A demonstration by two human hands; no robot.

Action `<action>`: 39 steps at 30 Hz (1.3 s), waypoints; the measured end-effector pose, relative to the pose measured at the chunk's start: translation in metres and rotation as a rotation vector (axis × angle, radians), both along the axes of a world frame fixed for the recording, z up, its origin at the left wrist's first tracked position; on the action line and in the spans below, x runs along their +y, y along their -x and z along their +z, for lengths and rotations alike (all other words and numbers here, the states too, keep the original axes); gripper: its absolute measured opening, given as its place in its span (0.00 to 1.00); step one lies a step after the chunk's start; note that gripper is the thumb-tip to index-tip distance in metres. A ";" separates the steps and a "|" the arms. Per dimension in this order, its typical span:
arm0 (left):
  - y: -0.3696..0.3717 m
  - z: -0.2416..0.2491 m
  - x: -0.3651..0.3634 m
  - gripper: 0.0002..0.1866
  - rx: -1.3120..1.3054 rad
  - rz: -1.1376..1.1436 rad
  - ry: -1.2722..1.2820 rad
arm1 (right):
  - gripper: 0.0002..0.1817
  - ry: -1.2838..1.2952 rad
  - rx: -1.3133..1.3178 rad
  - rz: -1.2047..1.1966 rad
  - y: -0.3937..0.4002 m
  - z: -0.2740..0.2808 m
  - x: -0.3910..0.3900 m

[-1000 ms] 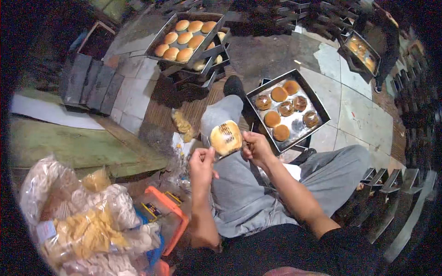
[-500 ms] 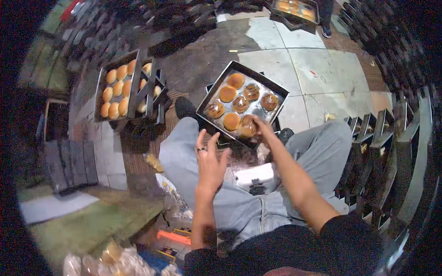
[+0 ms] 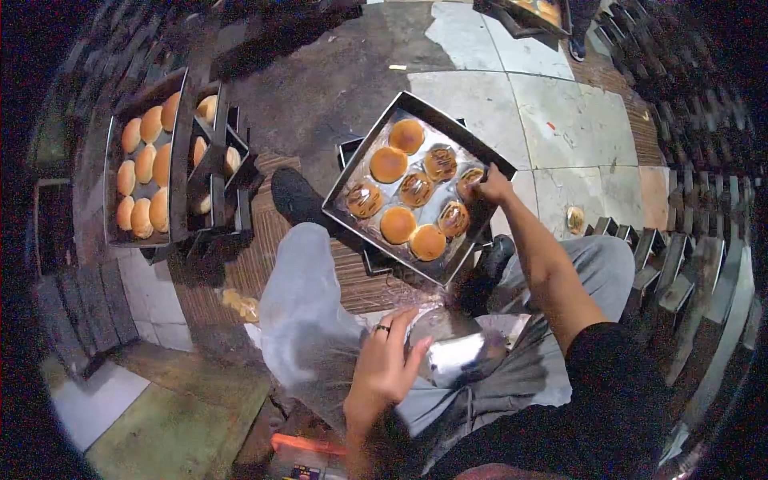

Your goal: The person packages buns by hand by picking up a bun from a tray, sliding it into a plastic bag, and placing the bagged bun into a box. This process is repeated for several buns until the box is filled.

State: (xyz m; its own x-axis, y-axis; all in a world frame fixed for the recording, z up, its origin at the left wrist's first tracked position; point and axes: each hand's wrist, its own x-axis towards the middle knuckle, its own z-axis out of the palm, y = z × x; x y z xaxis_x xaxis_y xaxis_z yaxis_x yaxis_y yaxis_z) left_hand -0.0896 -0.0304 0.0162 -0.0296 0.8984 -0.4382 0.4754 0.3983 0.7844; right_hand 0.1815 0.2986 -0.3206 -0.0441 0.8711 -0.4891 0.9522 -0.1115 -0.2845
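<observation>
A square metal baking tray (image 3: 360,254) stands on dark trays before my legs. It holds several round buns; some, like the bun in the middle (image 3: 415,190), show streaky glints of clear plastic, while others, like the front bun (image 3: 428,242), look plain. My right hand (image 3: 494,187) reaches over the tray's right corner, its fingers closed round a plastic-wrapped bun (image 3: 469,184) and hiding part of it. Over my lap, my left hand (image 3: 388,358) holds nothing, thumb and fingers apart. Just ahead of it lies a shiny clear plastic pile (image 3: 456,356).
More buns fill a tilted tray (image 3: 113,172) on a stack at the left. Another bun tray (image 3: 520,20) and a person's shoe (image 3: 578,50) are at the far end. Dark tins (image 3: 680,280) line the right. A green board (image 3: 180,416) lies at lower left.
My right hand has moved away from the tray's near side to its right corner, leaving a plastic-wrapped bun behind in the tray. My left hand has drawn back toward my lap.
</observation>
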 end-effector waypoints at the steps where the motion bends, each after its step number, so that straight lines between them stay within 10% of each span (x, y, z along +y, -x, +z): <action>1: 0.000 -0.001 0.001 0.26 0.003 0.007 0.005 | 0.54 0.072 -0.082 -0.022 0.008 0.013 0.007; 4: -0.002 -0.001 -0.001 0.26 0.084 0.004 -0.056 | 0.48 0.094 -0.184 0.144 0.017 0.018 0.016; 10: -0.017 -0.004 -0.003 0.27 0.200 0.012 -0.106 | 0.32 -0.160 0.457 0.151 0.034 0.121 -0.067; 14: -0.019 -0.024 -0.005 0.32 -0.361 0.510 -0.098 | 0.20 -0.552 0.901 0.505 0.059 0.276 -0.164; 18: -0.035 0.022 -0.013 0.21 -0.801 0.789 -0.373 | 0.22 -0.800 0.767 0.948 0.051 0.385 -0.218; 21: -0.057 0.056 -0.019 0.16 -0.723 0.943 -0.606 | 0.25 -0.704 1.074 0.414 0.051 0.397 -0.249; 24: -0.072 0.065 -0.027 0.14 -0.600 0.966 -0.763 | 0.20 0.205 1.463 -0.028 0.053 0.390 -0.263; 29: -0.071 0.093 -0.064 0.08 -0.125 0.665 -0.804 | 0.18 0.224 1.768 -0.324 0.054 0.405 -0.276; 39: -0.047 0.024 -0.079 0.08 0.314 0.648 -0.601 | 0.11 -0.057 1.207 -0.033 0.047 0.339 -0.263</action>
